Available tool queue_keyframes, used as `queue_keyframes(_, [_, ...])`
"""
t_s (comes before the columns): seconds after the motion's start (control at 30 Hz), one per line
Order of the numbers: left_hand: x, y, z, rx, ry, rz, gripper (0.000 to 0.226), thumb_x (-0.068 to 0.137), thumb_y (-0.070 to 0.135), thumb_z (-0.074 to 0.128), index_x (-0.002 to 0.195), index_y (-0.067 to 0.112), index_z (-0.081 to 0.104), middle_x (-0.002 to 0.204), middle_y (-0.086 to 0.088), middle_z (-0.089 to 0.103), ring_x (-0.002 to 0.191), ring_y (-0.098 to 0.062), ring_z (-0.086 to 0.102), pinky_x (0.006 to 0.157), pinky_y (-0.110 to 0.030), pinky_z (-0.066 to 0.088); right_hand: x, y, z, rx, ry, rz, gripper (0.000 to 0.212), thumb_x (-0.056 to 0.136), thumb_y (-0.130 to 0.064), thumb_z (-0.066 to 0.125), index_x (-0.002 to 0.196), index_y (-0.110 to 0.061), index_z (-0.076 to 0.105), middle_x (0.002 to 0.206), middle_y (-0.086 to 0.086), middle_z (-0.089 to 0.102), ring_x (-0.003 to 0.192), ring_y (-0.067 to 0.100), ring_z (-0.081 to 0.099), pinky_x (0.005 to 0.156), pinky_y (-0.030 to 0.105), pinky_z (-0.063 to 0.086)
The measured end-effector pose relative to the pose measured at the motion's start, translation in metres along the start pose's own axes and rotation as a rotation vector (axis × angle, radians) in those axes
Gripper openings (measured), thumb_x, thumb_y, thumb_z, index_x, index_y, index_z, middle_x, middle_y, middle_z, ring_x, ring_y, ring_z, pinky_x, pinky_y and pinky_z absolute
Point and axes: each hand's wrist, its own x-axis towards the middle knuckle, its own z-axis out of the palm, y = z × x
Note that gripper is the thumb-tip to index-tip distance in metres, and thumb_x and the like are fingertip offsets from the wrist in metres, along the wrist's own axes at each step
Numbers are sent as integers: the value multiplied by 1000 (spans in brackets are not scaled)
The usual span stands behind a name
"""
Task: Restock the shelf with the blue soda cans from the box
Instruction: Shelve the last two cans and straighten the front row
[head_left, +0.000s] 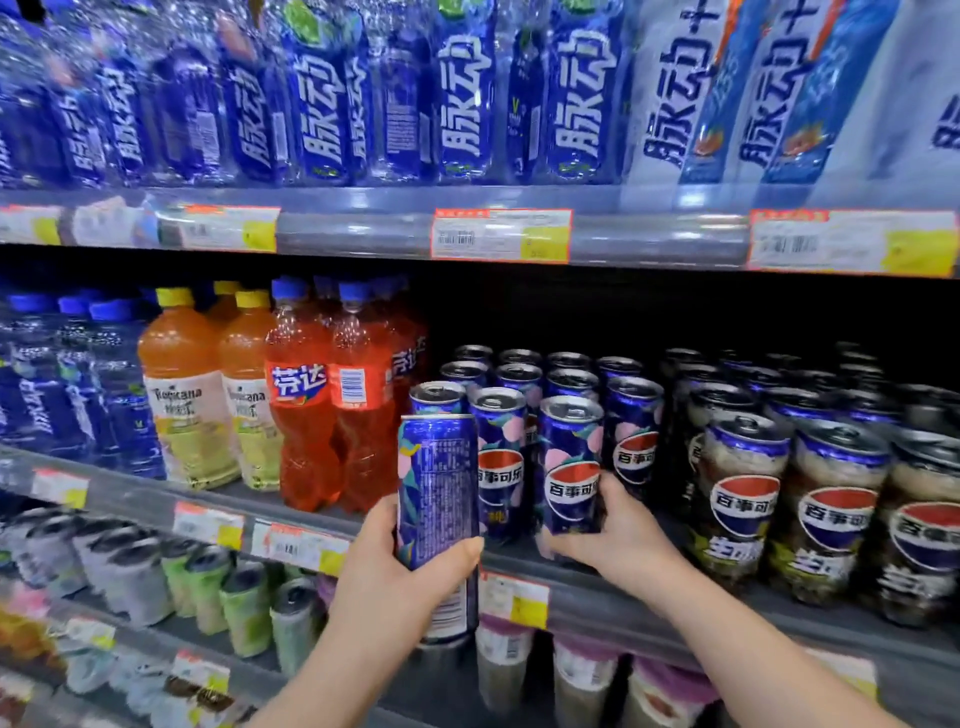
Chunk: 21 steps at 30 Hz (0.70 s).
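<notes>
Both hands up at the middle shelf (623, 597), 1 can each.

L hand (395, 587): wrapped round the lower body of a blue Pepsi can (439, 499), thumb at front, fingers behind. Can upright, label back facing out, held in front of the shelf lip, not yet on the shelf.

R hand (618, 540): gripping the base of a 2nd blue Pepsi can (571, 462) at the front edge, just beside the front can of the blue block (501, 452). Can't tell if it's fully set down.

Progress (judgement): blue block (545, 374) already several rows deep, approx 4 across. 2 cans in hand left to seat. Box not in view, so remaining stock unknown.

Room: dark gap above the cans, good headroom under the upper shelf rail (498, 234). Orange soda bottles (332, 415) stand close on the left of the blue block; black Pepsi cans (743, 499) close on the right. Front left slot, ahead of the rear can (436, 397), looks free for the L can. Price-tag strip (511, 597) runs along the lip, so cans need lifting over it.
</notes>
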Motion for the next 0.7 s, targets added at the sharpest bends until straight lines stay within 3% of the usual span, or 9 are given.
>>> queue_keyframes(0.13, [12,0,-8,-11,-65,9,50,50,45,75,95,38,55,87,33,65,73,6,64,78,-33,52,-2,-4,7,-2,63,39,79,44,-32,85,113,-30,48,110,-10,63,103,12,59,94,37,49])
queue_keyframes(0.3, [20,-4,-14,-53,-143,12,46,56,38,82,93,41,55,87,30,67,74,4,65,79,-35,54,-2,-10,17,-47,141,45,71,49,-30,85,108,-30,45,110,-7,63,101,13,59,91,35,49])
queue_keyframes(0.37, [22,-5,-13,-70,-171,14,42,55,39,81,88,46,56,87,29,68,74,3,66,74,-30,54,-1,-11,17,-61,150,54,72,51,-29,84,111,-29,44,112,-6,63,102,13,59,92,34,48])
queue_keyframes(0.47, [25,-6,-9,-104,-242,29,40,51,38,75,88,39,59,86,27,69,74,4,66,65,-16,49,-3,-14,15,-115,126,86,74,55,-30,84,117,-27,44,114,-4,62,103,15,59,94,36,48])
queue_keyframes(0.6, [30,-4,-1,-253,-452,-54,38,56,28,72,93,28,65,88,6,75,78,-11,71,64,-23,53,-15,-28,-3,-95,174,67,80,68,-30,79,136,-24,36,122,-5,55,107,15,57,93,32,47])
queue_keyframes(0.7, [31,0,9,-494,-606,-163,45,47,24,73,91,14,67,74,-6,73,63,-20,68,54,-31,55,-32,-50,-29,-92,356,-79,51,77,-26,72,122,-25,49,112,-4,58,88,11,61,77,21,49])
